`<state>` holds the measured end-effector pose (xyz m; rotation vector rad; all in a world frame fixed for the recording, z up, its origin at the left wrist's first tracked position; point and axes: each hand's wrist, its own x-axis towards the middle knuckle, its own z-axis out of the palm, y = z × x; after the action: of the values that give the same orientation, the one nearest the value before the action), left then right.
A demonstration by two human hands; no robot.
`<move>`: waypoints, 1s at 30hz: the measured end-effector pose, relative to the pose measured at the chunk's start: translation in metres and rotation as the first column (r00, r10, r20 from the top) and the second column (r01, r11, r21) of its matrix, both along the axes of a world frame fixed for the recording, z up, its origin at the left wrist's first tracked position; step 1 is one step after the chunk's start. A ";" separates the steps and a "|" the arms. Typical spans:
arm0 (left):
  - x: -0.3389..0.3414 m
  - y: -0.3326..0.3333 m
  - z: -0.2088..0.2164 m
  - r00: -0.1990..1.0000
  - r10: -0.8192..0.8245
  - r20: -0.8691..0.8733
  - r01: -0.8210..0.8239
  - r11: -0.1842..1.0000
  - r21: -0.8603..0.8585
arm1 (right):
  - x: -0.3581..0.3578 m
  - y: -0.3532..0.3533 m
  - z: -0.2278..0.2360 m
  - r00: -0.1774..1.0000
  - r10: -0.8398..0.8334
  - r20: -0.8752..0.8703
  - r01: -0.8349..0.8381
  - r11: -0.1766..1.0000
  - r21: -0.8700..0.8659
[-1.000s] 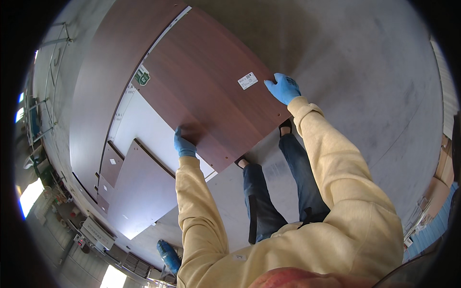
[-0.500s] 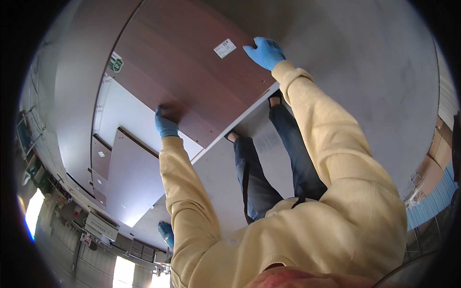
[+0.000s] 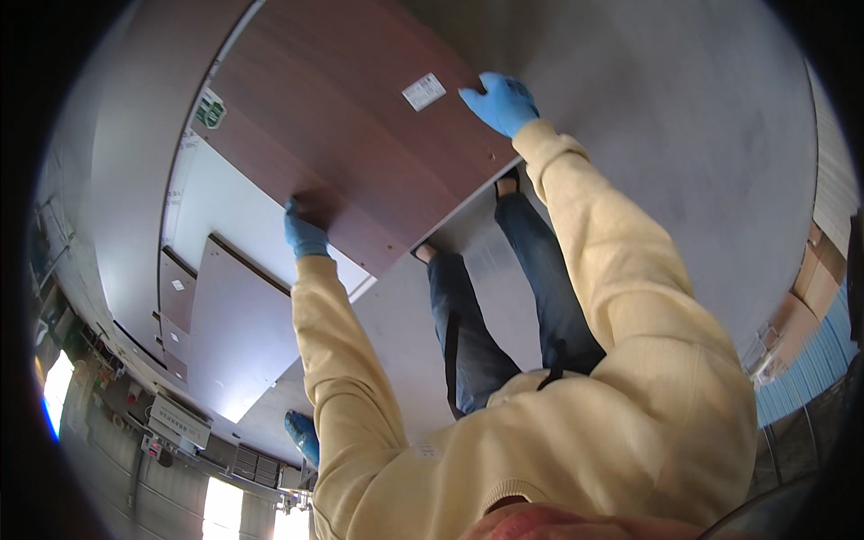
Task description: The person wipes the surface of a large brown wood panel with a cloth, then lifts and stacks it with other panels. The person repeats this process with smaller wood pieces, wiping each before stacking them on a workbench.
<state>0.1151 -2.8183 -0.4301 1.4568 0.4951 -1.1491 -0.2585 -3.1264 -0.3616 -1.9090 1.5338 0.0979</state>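
Observation:
A large brown wood-grain panel [image 3: 360, 135] lies over a white panel [image 3: 229, 184]. It has a white label [image 3: 423, 91] near its right side and a green-and-white label [image 3: 210, 110] at its far left corner. My left hand [image 3: 306, 234], in a blue glove, grips the brown panel's left edge, its fingers partly in shadow. My right hand [image 3: 502, 104], also gloved in blue, is closed over the panel's right edge with the thumb on top. The fingers below that edge are hidden.
Left of the white panel lies a smooth grey panel [image 3: 238, 328], with smaller brown labelled panels [image 3: 177, 292] beside it. My legs [image 3: 472, 333] stand at the near edge of the panels. A blue-covered shoe [image 3: 303, 435] shows at lower left. Cardboard boxes [image 3: 801, 301] stand at far right.
The brown panel has shifted slightly toward me over the white panel, covering more of its near edge and baring a thin white strip at the far left. Both hands keep their grip.

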 end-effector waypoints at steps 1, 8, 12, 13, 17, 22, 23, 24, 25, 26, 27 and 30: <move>-0.003 -0.003 -0.001 0.999 0.023 -0.027 -0.024 0.999 -0.035 | -0.001 -0.002 -0.001 1.000 -0.004 0.011 0.004 1.000 -0.024; -0.017 -0.006 0.007 0.978 0.207 0.011 -0.207 0.978 0.017 | 0.004 -0.002 0.012 0.968 -0.186 0.170 0.178 0.982 0.061; -0.048 -0.007 0.032 0.954 0.270 0.130 -0.279 0.959 0.057 | -0.001 0.005 0.016 0.896 -0.401 0.188 0.400 0.915 0.046; -0.058 0.005 0.037 0.953 0.296 0.068 -0.300 0.953 0.045 | -0.001 0.007 0.019 0.895 -0.403 0.191 0.411 0.911 -0.006; -0.117 0.044 0.038 0.920 0.377 -0.103 -0.381 0.924 -0.020 | 0.011 -0.030 0.044 0.944 -0.277 0.180 0.303 0.943 -0.139; -0.229 0.031 0.099 0.756 0.579 -0.304 -0.627 0.774 -0.084 | 0.049 -0.099 0.088 0.999 0.043 0.026 -0.034 0.957 -0.288; -0.248 0.027 0.111 0.772 0.512 -0.377 -0.607 0.770 -0.198 | 0.056 -0.109 0.093 0.993 0.108 0.044 -0.088 0.944 -0.318; -0.265 0.021 0.127 0.767 0.523 -0.371 -0.604 0.784 -0.143 | 0.066 -0.116 0.099 0.987 0.156 0.031 -0.139 0.940 -0.312; -0.278 0.013 0.143 0.765 0.531 -0.364 -0.595 0.799 -0.085 | 0.075 -0.122 0.105 0.979 0.201 0.019 -0.186 0.935 -0.302; -0.295 0.009 0.155 0.758 0.545 -0.359 -0.591 0.806 -0.023 | 0.082 -0.127 0.111 0.968 0.251 0.004 -0.239 0.926 -0.290; -0.310 0.013 0.152 0.746 0.539 -0.391 -0.593 0.805 -0.022 | 0.091 -0.130 0.115 0.955 0.295 0.016 -0.281 0.923 -0.262; -0.349 0.022 0.132 0.709 0.532 -0.463 -0.606 0.796 -0.014 | 0.115 -0.128 0.121 0.901 0.434 0.009 -0.420 0.877 -0.234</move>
<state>-0.2343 -2.7966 -0.2981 0.7849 1.0635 -0.9659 -0.1436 -3.2546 -0.2410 -2.3891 1.0930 0.0583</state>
